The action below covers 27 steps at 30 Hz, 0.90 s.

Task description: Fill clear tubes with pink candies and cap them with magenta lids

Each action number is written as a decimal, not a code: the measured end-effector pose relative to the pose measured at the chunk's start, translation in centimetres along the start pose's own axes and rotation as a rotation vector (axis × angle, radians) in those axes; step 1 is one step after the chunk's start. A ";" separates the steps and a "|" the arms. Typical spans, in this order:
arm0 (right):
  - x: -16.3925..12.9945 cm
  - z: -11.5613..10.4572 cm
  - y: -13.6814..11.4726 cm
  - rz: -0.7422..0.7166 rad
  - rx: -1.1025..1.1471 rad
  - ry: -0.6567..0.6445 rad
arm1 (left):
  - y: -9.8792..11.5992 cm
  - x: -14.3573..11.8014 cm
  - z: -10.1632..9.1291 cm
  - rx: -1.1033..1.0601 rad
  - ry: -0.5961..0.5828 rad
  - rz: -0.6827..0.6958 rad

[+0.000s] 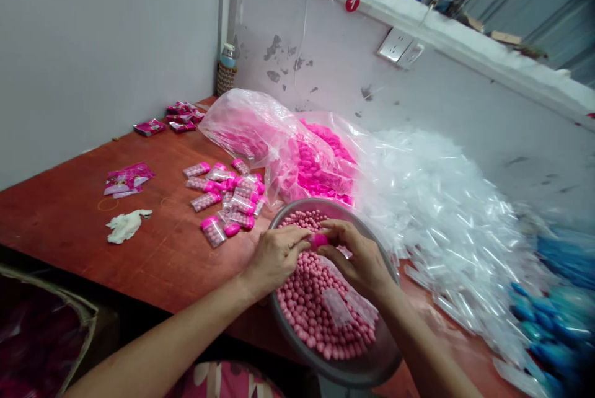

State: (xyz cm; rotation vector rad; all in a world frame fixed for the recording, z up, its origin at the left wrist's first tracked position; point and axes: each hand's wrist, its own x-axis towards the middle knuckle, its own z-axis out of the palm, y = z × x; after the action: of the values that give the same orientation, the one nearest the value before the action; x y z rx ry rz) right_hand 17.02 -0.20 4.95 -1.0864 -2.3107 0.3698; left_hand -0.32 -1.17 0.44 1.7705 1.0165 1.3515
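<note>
Over a grey basin (390,358) full of pink beads (307,317), both my hands meet at a bright pink cap (318,241). My left hand (277,256) is closed around what appears to be a small plastic bottle, its body mostly hidden by the fingers. The thumb and fingers of my right hand (360,256) pinch the cap from the other side. Clear empty bottles (338,307) lie on the beads below. Left of the basin, several filled bottles with pink caps (244,201) lie in a loose heap on the red table (162,280).
Behind the basin lies a clear bag of pink caps (325,162). A large pile of clear plastic bottles (446,218) spreads to the right, with blue pieces (543,317) beside it. Pink packets (127,180) and a white crumpled scrap (127,225) lie left. A box (88,323) stands below.
</note>
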 end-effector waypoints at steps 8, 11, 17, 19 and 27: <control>1.0 1.9 -0.8 -0.079 -0.282 0.159 | 0.0 1.0 -0.2 -0.197 0.106 -0.261; 1.0 3.0 -0.8 -0.105 -0.440 0.149 | -0.1 1.2 -0.4 -0.209 0.055 -0.292; 0.9 3.9 -0.5 -0.144 -0.498 0.206 | 0.2 1.2 -0.4 -0.119 0.001 -0.266; 1.0 3.7 -0.6 -0.129 -0.458 0.188 | 0.2 1.1 -0.1 -0.136 -0.005 -0.269; -0.3 -2.2 2.6 0.066 -0.364 -0.026 | -2.4 3.3 -4.3 -0.160 0.293 -0.284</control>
State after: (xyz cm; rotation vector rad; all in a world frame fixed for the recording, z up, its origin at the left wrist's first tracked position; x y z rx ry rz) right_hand 20.08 1.25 5.36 -1.3377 -2.4282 -0.0163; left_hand -4.41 3.13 0.76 1.2804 1.2264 1.4876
